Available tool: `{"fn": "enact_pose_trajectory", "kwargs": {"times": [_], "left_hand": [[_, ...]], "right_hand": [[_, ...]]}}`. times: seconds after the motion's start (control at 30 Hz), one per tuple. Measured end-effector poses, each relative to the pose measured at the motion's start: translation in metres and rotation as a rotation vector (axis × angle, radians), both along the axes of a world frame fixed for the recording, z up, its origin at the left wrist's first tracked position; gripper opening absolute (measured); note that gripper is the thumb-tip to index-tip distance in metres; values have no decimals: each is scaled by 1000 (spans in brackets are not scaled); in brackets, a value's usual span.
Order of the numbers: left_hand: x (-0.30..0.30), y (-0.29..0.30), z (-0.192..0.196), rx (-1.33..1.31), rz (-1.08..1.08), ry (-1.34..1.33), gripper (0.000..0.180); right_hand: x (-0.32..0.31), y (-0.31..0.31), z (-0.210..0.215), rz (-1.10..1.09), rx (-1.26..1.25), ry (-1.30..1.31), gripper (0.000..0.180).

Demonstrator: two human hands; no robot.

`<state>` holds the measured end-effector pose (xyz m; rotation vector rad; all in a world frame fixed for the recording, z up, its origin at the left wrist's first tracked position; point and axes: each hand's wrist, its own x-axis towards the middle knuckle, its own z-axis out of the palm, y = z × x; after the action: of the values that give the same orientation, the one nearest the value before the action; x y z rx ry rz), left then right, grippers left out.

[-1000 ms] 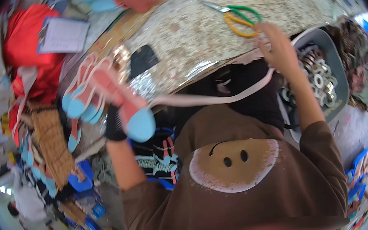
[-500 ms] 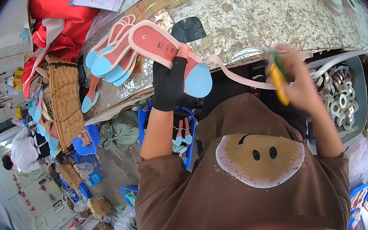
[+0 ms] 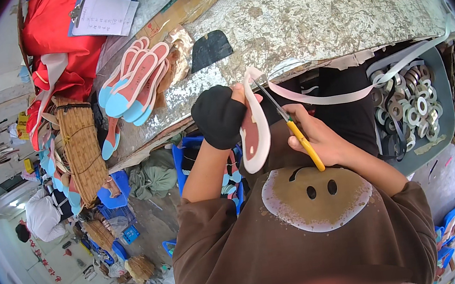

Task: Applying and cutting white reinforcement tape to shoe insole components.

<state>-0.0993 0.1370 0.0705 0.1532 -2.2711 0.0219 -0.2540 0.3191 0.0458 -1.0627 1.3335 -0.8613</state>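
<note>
My left hand, in a black fingerless glove, grips a red insole with a pale band around its edge. The insole is tilted up on its side, and a short tail of band sticks out at its upper end. My right hand is closed on a slim tool with a yellow handle; its thin metal tip points at that tail. Just right of the tip, the loose end of a long pale tape hangs apart from the insole and runs off to the right.
A fan of insoles with blue ends lies on the worn workbench, beside a black patch. A grey tub of tape rolls stands at right. A clipboard rests on red cloth at far left.
The insole has turned from face-up to edge-on and come down nearer my body. The tape, joined to it before, is now separate. My right hand has moved left, bringing the tool to the insole.
</note>
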Motion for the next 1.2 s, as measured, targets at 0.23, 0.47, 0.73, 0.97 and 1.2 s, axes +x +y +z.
{"fn": "enact_pose_trajectory", "kwargs": {"times": [0.23, 0.47, 0.73, 0.97, 1.2], "left_hand": [[-3, 18, -5, -17, -79, -106, 29], [-2, 17, 9, 579, -166, 51, 15], [16, 36, -4, 1738, -171, 440, 23], [-6, 42, -2, 1686, 65, 565, 19], [6, 44, -31, 1435, 333, 410, 35]], "right_hand": [[-2, 1, -11, -71, -21, -17, 70], [-28, 9, -6, -53, 74, -268, 52], [-131, -46, 20, -385, -314, 756, 53], [-36, -53, 15, -13, -848, 609, 41], [-9, -80, 6, -172, -556, 266, 13]]}}
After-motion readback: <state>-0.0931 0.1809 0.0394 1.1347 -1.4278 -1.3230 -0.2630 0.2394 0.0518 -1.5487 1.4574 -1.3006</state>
